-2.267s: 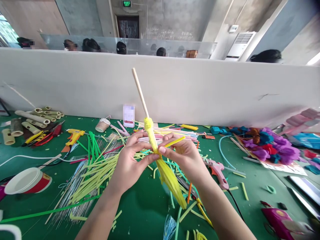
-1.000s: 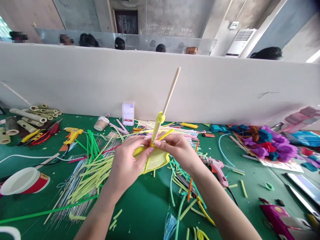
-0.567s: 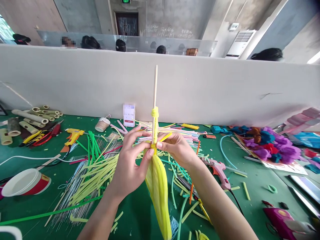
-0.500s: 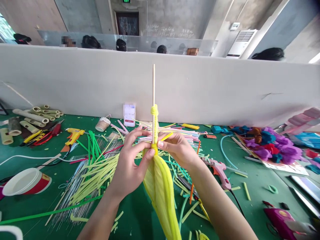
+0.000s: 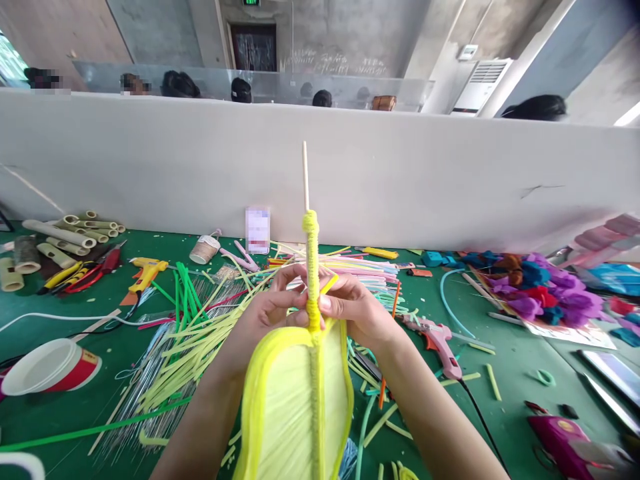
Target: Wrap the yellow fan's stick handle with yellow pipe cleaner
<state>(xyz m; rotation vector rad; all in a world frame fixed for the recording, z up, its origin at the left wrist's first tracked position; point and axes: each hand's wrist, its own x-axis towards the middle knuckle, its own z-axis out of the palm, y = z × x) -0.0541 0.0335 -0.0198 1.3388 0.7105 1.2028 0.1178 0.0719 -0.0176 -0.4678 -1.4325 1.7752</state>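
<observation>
I hold a thin wooden stick (image 5: 305, 175) upright over the green table (image 5: 280, 427). A yellow pipe cleaner (image 5: 312, 267) is wound round its middle. Below my fingers a pale yellow fan-shaped leaf (image 5: 297, 407), edged in yellow pipe cleaner, faces me flat. My left hand (image 5: 267, 313) pinches the stick from the left at the leaf's top. My right hand (image 5: 357, 310) pinches it from the right, with a loose yellow end poking out beside its fingers. Both hands are closed on the piece.
Yellow and green strips (image 5: 195, 340) litter the table with pink sticks behind. A yellow glue gun (image 5: 145, 270), bamboo tubes (image 5: 70, 233) and a red paper cup (image 5: 50, 367) lie left. A pink glue gun (image 5: 436, 337) and purple flowers (image 5: 540, 293) lie right. A white partition (image 5: 450, 180) stands behind; heads show beyond it.
The stick has been turned in my fingers: the leaf, seen edge-on before, now faces me flat and wide. My hands stay pinched at the same spot.
</observation>
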